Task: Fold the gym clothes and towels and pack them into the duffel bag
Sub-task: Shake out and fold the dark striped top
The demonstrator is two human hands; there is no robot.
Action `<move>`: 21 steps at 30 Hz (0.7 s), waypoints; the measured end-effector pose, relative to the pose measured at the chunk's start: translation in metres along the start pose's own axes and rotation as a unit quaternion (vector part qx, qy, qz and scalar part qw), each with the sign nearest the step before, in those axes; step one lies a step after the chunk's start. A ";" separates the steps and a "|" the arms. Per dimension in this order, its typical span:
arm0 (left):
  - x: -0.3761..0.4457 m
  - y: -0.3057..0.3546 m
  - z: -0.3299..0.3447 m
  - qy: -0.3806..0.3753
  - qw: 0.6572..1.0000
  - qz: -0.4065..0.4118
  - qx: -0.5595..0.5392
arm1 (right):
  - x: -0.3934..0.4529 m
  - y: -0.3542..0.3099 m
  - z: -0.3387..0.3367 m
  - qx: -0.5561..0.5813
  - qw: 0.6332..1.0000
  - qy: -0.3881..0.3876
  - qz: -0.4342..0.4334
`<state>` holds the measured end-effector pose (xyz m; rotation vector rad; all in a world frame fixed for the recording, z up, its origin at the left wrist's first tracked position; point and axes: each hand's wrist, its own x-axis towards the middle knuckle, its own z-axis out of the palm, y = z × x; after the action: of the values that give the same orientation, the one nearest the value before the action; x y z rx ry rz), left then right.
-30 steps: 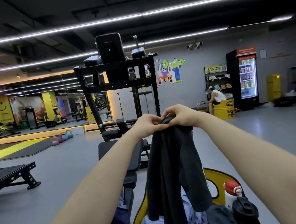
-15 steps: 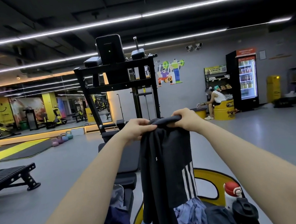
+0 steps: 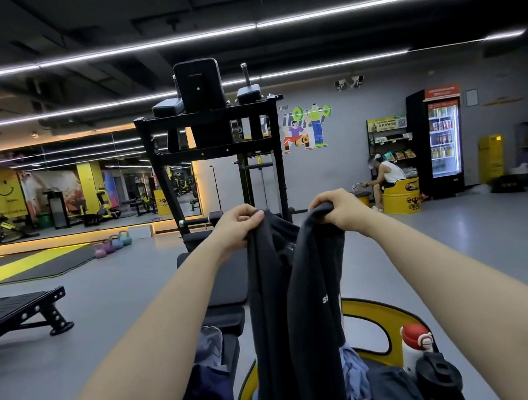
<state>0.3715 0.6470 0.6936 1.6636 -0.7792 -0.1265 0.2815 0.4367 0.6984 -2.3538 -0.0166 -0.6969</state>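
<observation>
Left hand (image 3: 237, 225): grasping black garment (image 3: 299, 312) top edge.
Right hand (image 3: 338, 210): grasping the other edge.
Garment: raised, unfolded.
Heap (image 3: 355, 369): unfolded; packing seemingly not begun.

One camera is sitting on the person's head, looking forward across the gym and a little down. The two bare arms are reaching out from the bottom corners, very near. The tall black metal exercise frame (image 3: 212, 146) is standing straight ahead, farther off. The lit glass-door drinks fridge (image 3: 442, 139) is showing far right.
</observation>
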 end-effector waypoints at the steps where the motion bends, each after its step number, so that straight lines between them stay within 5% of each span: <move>1: 0.002 0.000 -0.001 0.034 0.999 0.007 0.014 | -0.001 0.003 0.000 -0.010 1.000 -0.009 0.007; 7: 0.006 0.012 0.001 0.071 0.994 0.045 0.073 | -0.004 0.013 0.006 -0.073 0.982 -0.161 0.072; 21: 0.005 0.035 0.027 0.060 0.989 0.123 0.060 | -0.015 0.024 0.056 0.009 0.977 -0.202 0.068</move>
<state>0.3477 0.6199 0.7200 1.6562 -0.9065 0.1963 0.3000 0.4551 0.6415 -2.4134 -0.0410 -0.1435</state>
